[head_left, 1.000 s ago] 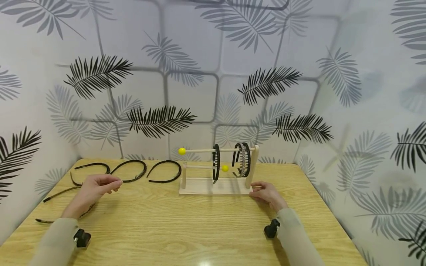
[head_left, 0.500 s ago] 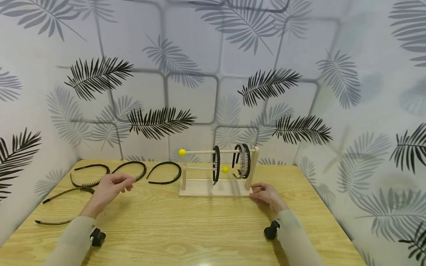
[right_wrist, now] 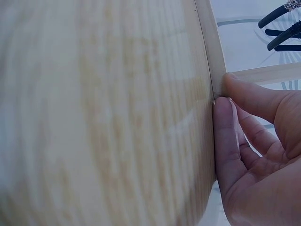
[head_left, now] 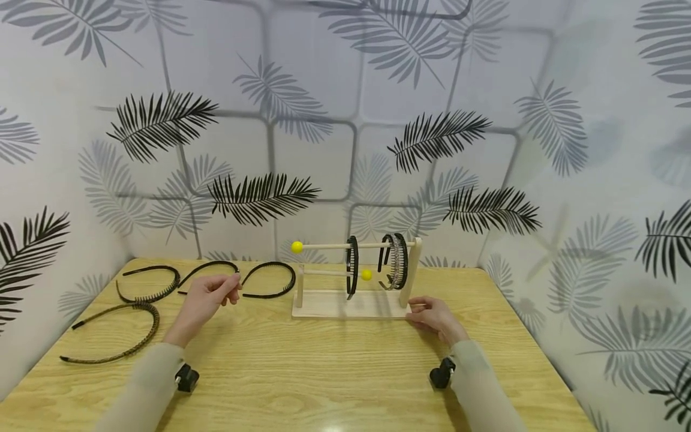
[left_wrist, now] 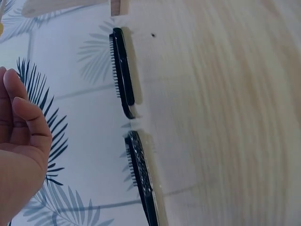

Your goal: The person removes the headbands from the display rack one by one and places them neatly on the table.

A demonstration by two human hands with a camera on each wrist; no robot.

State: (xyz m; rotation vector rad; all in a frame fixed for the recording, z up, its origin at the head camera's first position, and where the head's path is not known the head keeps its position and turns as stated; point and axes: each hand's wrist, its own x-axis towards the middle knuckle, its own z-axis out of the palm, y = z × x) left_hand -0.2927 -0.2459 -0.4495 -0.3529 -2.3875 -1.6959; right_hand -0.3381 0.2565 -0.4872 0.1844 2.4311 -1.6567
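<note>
My left hand (head_left: 207, 298) is above the table, thumb and fingers loosely bent, nothing visible in its grasp. It partly covers a black toothed headband (head_left: 209, 263) lying behind it; another black headband (head_left: 294, 279) lies just to its right. In the left wrist view, a plain black headband (left_wrist: 123, 70) and a glittery one (left_wrist: 141, 174) show edge-on. My right hand (head_left: 438, 317) pinches the right front corner of a wooden headband stand (head_left: 348, 307) between thumb and fingers. One black headband (head_left: 353, 264) hangs mid-stand; several hang bunched (head_left: 400, 261) near its right upright.
Farther left lie a black headband (head_left: 153, 297) and a brownish braided one (head_left: 155, 329). Yellow balls cap the stand's upper rod (head_left: 324, 246) and lower rod (head_left: 326, 273). A leaf-patterned wall covering (head_left: 324, 156) rises behind the wooden table (head_left: 313, 372).
My left hand has moved right and slightly back, away from the leftmost headbands, uncovering the brownish one. The right hand stays at the stand's corner.
</note>
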